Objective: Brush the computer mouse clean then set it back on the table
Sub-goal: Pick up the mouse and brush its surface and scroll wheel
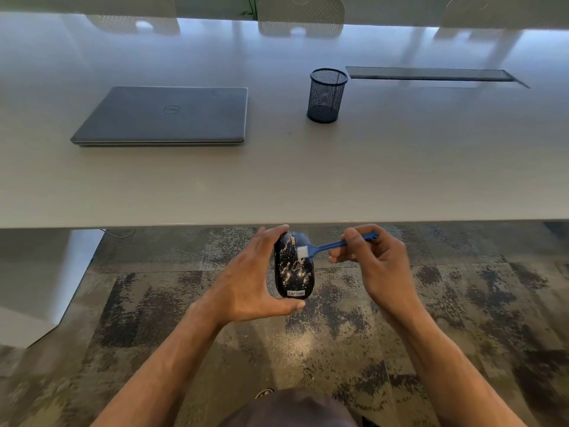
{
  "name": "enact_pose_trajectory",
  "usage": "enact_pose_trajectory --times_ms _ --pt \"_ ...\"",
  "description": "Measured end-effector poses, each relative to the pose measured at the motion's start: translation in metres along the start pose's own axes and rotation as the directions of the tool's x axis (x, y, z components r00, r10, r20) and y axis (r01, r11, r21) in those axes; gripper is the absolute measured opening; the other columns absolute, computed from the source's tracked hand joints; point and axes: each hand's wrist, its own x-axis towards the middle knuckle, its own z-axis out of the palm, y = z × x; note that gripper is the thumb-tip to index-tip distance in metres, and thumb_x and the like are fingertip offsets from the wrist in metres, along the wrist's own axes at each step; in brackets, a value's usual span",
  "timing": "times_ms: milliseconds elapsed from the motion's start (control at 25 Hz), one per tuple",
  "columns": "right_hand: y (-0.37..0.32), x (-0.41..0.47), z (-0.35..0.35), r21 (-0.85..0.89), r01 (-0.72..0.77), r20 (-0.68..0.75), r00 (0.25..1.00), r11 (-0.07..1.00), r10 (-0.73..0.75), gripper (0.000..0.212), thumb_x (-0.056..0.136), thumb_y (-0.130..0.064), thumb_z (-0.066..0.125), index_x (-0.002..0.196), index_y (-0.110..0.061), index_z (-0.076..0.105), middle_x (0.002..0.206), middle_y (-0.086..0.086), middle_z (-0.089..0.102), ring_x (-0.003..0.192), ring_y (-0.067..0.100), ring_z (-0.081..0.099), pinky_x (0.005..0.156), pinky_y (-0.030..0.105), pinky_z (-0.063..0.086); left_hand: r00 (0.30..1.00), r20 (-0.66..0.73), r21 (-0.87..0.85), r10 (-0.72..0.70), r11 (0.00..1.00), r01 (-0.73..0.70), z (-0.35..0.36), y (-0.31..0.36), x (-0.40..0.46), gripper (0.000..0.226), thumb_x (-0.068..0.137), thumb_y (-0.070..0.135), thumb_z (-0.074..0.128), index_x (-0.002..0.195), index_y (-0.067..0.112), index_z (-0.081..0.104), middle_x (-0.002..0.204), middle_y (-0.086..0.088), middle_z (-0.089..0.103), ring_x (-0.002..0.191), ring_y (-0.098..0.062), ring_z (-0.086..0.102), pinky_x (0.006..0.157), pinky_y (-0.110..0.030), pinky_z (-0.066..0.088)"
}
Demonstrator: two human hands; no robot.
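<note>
Computer mouse (294, 266), dark blue-black with pale gold speckling and a small white label at its near end, held in the air below and just in front of the table's near edge (184, 224), over the carpet rather than on the tabletop; top face turned up toward the camera, scroll wheel at the far end. Gripped lengthwise by the left hand (252, 278); fingers curled over the far end, thumb (289, 308) hooked under the near end by the label. Small blue brush (326, 246) lying across from the right, white bristles touching the mouse's upper right side just beside the wheel; handle running up and right into the right hand (369, 263), pinched between thumb and curled fingers, tail end poking out past the knuckles. Both bare forearms reaching in from the bottom of the frame; dark fabric at the bottom centre, too close to identify.

Beyond the hands, a pale tabletop; closed grey Dell laptop (163, 117) on the left; dark wire-mesh pen cup (326, 95) upright to its right, well apart from it; long cable-slot cover (431, 73) set into the table just beside the cup's far right. Perforated chair backs (300, 13) along the far edge; mottled grey and tan carpet (462, 303) beneath.
</note>
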Motion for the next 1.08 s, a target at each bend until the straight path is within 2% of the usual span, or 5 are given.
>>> enact_pose_trajectory --times_ms 200,400,560,840,1080 --pt "0.001 0.001 -0.017 0.036 -0.032 -0.064 0.997 0.999 0.035 0.023 0.095 -0.034 0.054 0.097 -0.014 0.064 0.08 0.003 0.078 0.076 0.017 0.076 0.076 0.022 0.058 1.0 -0.013 0.015 0.003 1.0 -0.003 0.0 -0.003 -0.001 0.118 0.059 0.065 0.081 0.151 0.027 0.017 0.148 -0.001 0.04 0.123 -0.006 0.037 0.105 -0.029 0.023" --pt "-0.002 -0.002 -0.001 0.035 0.03 0.04 0.999 0.999 -0.032 0.031 0.089 -0.043 0.056 0.097 -0.014 0.064 0.081 0.004 0.078 0.076 0.017 0.076 0.078 0.025 0.06 1.0 -0.004 0.013 0.002 1.0 -0.002 0.001 -0.001 0.002 0.117 0.059 0.067 0.081 0.15 0.032 0.016 0.146 0.003 0.04 0.121 -0.002 0.036 0.098 -0.014 0.019" --pt "0.003 -0.003 -0.011 -0.043 0.008 -0.047 0.999 0.999 -0.01 0.026 0.091 -0.042 0.054 0.096 -0.018 0.064 0.08 0.0 0.078 0.075 0.015 0.076 0.081 0.029 0.06 1.0 -0.013 0.01 -0.007 1.0 0.008 0.001 -0.004 0.001 0.118 0.058 0.068 0.08 0.15 0.031 0.016 0.147 0.001 0.04 0.123 -0.005 0.037 0.104 -0.027 0.022" --pt "0.002 -0.009 0.005 -0.063 0.077 -0.016 0.997 0.995 -0.078 0.023 0.09 -0.043 0.055 0.094 -0.023 0.064 0.078 -0.005 0.078 0.073 0.01 0.076 0.073 0.011 0.055 1.0 -0.013 0.019 -0.006 1.0 0.006 0.004 -0.005 0.002 0.117 0.057 0.071 0.077 0.15 0.032 0.017 0.144 0.002 0.043 0.119 -0.002 0.039 0.094 -0.012 0.021" --pt "-0.006 0.003 -0.008 -0.062 0.045 -0.115 0.992 0.997 -0.052 0.013 0.099 -0.029 0.056 0.093 -0.021 0.064 0.077 -0.005 0.078 0.072 0.011 0.076 0.074 0.022 0.058 1.0 -0.013 0.024 -0.017 1.0 0.017 0.005 -0.006 0.002 0.117 0.057 0.072 0.075 0.149 0.034 0.015 0.15 -0.002 0.038 0.126 -0.01 0.035 0.106 -0.039 0.023"
